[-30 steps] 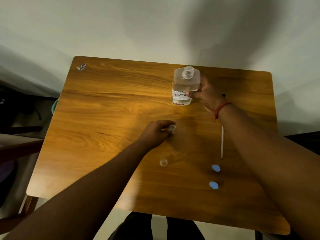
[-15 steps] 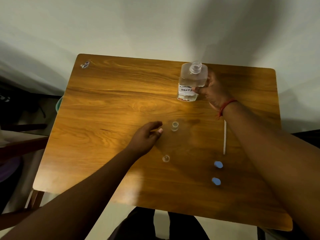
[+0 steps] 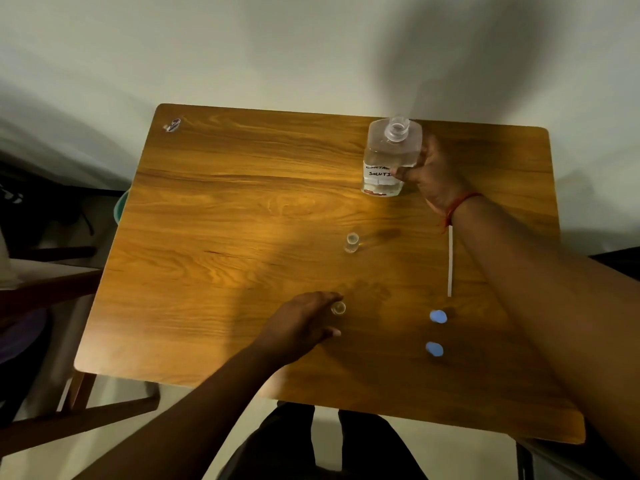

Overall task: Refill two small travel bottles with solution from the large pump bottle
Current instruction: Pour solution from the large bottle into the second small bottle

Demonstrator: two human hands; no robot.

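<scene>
The large clear bottle (image 3: 388, 157), with a handwritten label and an open neck, stands at the table's far right. My right hand (image 3: 433, 178) is wrapped around its right side. Two small clear travel bottles stand uncapped: the far one (image 3: 352, 242) alone mid-table, the near one (image 3: 338, 308) by my left hand (image 3: 301, 323). That hand's fingers are spread, forefinger against the bottle's left side and thumb a little apart below it. Two blue caps (image 3: 438, 317) (image 3: 434, 349) lie to the right.
A thin white tube (image 3: 450, 261) lies on the wooden table (image 3: 225, 237) beside my right forearm. A small sticker (image 3: 172, 125) marks the far left corner. A wooden chair (image 3: 52, 289) stands left of the table, and my legs show below the near edge.
My left hand let go of the far travel bottle and moved toward me to the near one. My right hand stayed on the large bottle.
</scene>
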